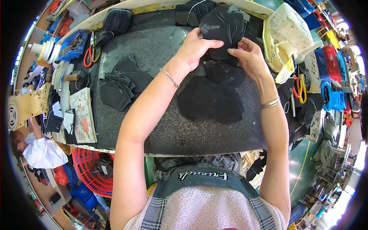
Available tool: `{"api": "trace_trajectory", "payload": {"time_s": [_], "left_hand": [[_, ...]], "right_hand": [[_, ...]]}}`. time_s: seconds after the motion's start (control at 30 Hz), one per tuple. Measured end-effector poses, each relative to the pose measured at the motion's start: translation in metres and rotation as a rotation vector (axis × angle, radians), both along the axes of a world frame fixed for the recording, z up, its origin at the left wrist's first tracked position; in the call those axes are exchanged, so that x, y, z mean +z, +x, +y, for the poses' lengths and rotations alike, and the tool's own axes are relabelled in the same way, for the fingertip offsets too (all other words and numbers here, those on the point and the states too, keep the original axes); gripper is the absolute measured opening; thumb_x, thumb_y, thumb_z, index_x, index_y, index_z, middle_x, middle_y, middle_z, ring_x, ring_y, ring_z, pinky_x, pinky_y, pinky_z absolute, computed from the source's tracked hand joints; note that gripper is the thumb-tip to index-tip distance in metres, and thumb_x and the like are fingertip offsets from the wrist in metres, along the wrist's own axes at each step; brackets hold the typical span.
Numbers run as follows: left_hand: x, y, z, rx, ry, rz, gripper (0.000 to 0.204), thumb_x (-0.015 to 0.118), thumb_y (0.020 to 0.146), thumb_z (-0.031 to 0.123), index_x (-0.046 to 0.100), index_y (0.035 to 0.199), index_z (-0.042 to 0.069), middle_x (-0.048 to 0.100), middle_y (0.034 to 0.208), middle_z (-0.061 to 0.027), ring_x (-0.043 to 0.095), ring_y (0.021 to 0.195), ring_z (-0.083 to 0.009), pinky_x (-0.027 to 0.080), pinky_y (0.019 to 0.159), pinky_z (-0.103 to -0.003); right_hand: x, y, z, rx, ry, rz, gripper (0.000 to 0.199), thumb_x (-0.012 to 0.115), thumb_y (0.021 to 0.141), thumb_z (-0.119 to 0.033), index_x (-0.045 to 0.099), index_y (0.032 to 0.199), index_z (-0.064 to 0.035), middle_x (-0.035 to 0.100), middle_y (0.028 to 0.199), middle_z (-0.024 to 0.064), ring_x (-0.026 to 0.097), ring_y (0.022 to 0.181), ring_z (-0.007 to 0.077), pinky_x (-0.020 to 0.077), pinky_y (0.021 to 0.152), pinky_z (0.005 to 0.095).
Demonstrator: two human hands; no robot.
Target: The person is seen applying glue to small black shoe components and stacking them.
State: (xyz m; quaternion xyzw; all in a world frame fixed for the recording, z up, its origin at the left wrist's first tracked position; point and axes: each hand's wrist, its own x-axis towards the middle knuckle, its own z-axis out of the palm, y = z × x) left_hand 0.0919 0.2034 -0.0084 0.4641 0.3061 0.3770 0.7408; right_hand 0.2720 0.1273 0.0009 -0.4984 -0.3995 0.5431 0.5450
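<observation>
At the far side of the dark work table, a fanned stack of black cut fabric pieces (pixel 215 32) is held up between my hands. My left hand (pixel 196 49) grips its left edge, thumb lying across the front and fingers partly hidden. My right hand (pixel 251 57) is closed at the lower right edge, thumb and fingers pinching it. Just below lies a rounded dark piece (pixel 224 73), and nearer to me a flat pile of black pieces (pixel 211 100). Another loose, spread pile of black pieces (pixel 124 82) rests left of my left forearm.
Tied black bundles (pixel 117 21) stand along the table's far edge. Red-handled scissors (pixel 88 56) lie at left, more scissors (pixel 301 90) at right. A stained white container (pixel 289 28) stands far right. A red basket (pixel 90 168) sits below the table; another person (pixel 42 151) is at left.
</observation>
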Motion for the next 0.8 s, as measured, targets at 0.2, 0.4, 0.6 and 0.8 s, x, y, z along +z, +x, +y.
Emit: {"api": "trace_trajectory", "payload": {"time_s": [0.2,0.4,0.6,0.8], "left_hand": [[0.003,0.017,-0.002,0.206,0.337,-0.031,0.046,0.076,0.075,0.0,0.051,0.113,-0.004,0.063,0.106,-0.0137,0.062,0.101,-0.0198,0.053,0.086,-0.032],[0.005,0.01,0.007,0.492,1.535,0.521,0.06,0.079,0.066,0.002,0.055,0.121,0.009,0.064,0.114,-0.0075,0.058,0.108,-0.0304,0.043,0.095,-0.044],[0.017,-0.016,-0.045,0.189,1.44,0.775,0.061,0.085,0.063,0.016,0.06,0.118,0.013,0.062,0.119,-0.0066,0.05,0.123,-0.0291,0.034,0.105,-0.046],[-0.007,-0.084,-0.114,-0.304,1.408,0.637,0.041,0.077,0.071,0.015,0.069,0.11,0.012,0.062,0.126,-0.0071,0.058,0.12,-0.0274,0.042,0.105,-0.046]], "right_hand": [[0.007,0.016,0.002,-0.095,0.14,-0.117,0.058,0.07,0.079,0.009,0.048,0.133,0.0056,0.055,0.121,0.0123,0.055,0.116,0.0196,0.0453,0.1,0.0287],[0.023,0.028,-0.027,-0.4,0.218,-0.324,0.035,0.067,0.084,0.002,0.061,0.119,0.0036,0.065,0.109,0.013,0.064,0.097,0.0168,0.0516,0.091,0.0276],[0.027,0.017,-0.1,-0.394,0.101,-0.517,0.028,0.066,0.087,0.0,0.061,0.114,0.0028,0.064,0.106,0.0072,0.062,0.095,0.0133,0.051,0.087,0.0261],[0.016,0.002,-0.116,-0.258,0.096,-0.744,0.031,0.071,0.083,-0.002,0.063,0.113,-0.0021,0.066,0.101,0.0062,0.063,0.092,0.0131,0.0503,0.085,0.0275]]}}
